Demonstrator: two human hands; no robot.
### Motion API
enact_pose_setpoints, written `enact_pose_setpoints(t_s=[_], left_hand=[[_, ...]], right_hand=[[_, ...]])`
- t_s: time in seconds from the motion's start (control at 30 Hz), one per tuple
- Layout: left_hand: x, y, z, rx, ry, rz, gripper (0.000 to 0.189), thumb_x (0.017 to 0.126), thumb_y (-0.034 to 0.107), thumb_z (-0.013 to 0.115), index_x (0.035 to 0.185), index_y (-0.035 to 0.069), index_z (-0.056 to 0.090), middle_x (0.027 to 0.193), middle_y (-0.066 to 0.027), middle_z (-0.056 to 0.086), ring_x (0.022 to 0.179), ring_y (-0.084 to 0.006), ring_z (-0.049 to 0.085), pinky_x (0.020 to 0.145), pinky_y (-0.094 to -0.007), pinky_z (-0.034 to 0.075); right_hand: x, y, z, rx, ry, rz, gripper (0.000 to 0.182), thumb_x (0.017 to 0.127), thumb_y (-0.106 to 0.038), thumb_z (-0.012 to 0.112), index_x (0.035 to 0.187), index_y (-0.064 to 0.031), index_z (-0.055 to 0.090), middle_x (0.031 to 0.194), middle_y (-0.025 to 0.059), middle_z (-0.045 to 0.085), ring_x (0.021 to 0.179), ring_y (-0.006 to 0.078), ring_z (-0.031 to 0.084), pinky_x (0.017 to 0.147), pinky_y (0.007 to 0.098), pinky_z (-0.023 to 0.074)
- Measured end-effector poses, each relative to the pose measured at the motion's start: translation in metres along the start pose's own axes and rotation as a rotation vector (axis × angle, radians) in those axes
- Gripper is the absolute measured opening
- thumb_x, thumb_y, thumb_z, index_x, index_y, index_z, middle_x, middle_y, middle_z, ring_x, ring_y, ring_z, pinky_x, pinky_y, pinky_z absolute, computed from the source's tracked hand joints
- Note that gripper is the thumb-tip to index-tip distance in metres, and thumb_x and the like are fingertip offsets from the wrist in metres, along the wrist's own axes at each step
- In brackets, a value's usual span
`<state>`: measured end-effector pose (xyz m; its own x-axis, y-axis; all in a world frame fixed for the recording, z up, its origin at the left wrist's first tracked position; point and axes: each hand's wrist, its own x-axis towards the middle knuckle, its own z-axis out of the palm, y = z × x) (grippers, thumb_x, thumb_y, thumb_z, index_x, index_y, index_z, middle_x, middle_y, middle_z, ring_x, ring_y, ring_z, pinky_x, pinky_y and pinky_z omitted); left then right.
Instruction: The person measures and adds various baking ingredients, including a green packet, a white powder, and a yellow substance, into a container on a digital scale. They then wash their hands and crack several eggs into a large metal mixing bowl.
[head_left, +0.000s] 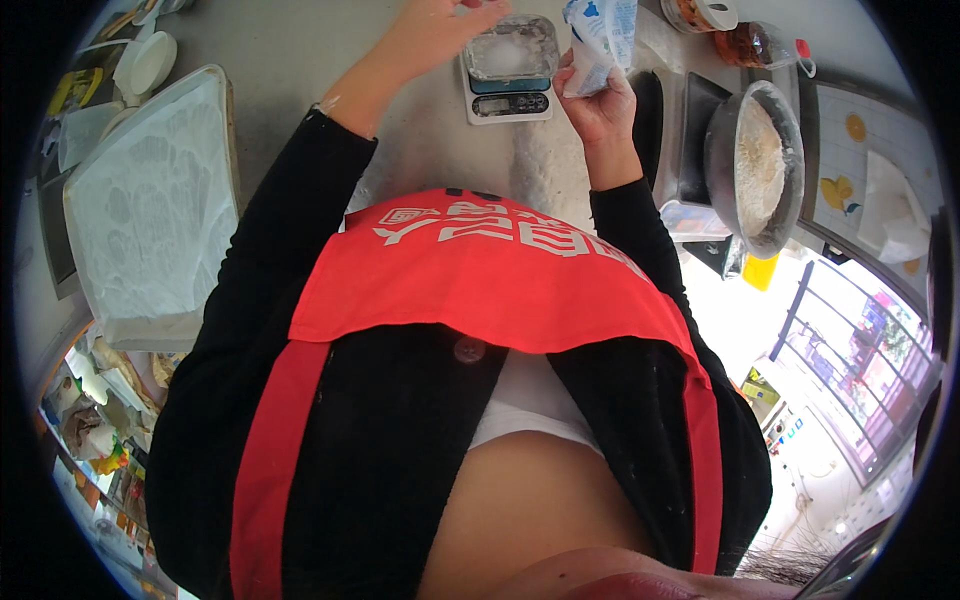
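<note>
A white kitchen scale (514, 105) with a small display stands on the worktop. On it rests a small, whitish-smeared rectangular dish (511, 69) with a little white powder (511, 51) inside. My left hand (431, 36) is above and left of the dish; its fingertips are partly cut off by the upper picture edge, so whether they pinch anything is hidden. To the right of the scale, my right hand (604, 112) grips the lower part of a white and blue plastic packet (600, 45), held upright and bearing writing.
At the left lies a tray with a whitish, smeared surface (154, 202), with white plastic scoops or cups (148, 64) beyond it. A metal bowl of flour-like powder (761, 165) stands at the right. Behind it are a bottle of dark liquid (754, 46) and a lidded jar (694, 13).
</note>
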<state>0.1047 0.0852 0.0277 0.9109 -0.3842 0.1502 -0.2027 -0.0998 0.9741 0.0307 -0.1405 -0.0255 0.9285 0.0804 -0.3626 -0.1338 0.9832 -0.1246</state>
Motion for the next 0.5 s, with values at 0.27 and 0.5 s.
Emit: enact_pose_setpoints(t_s=[0.27,0.5], left_hand=[[0.027,0.035,0.014,0.011,-0.290,-0.126,0.028,0.086,0.020,0.055,0.100,-0.004,0.059,0.097,-0.0139,0.064,0.087,-0.0257,0.061,0.078,-0.0342,0.047],[0.038,0.014,0.035,0.343,-0.045,0.024,0.026,0.085,0.026,0.053,0.083,0.002,0.065,0.077,-0.0174,0.064,0.065,-0.0297,0.061,0.061,-0.0376,0.048]], right_hand=[[0.005,0.013,0.013,-0.145,-0.002,0.000,0.044,0.080,-0.023,0.061,0.120,-0.0100,0.048,0.117,0.0102,0.054,0.104,0.0275,0.051,0.078,0.0383,0.0422],[0.011,0.016,0.012,-0.107,-0.011,0.123,0.039,0.090,-0.030,0.046,0.121,-0.0082,0.043,0.112,0.0140,0.054,0.095,0.0303,0.054,0.079,0.0435,0.0433]])
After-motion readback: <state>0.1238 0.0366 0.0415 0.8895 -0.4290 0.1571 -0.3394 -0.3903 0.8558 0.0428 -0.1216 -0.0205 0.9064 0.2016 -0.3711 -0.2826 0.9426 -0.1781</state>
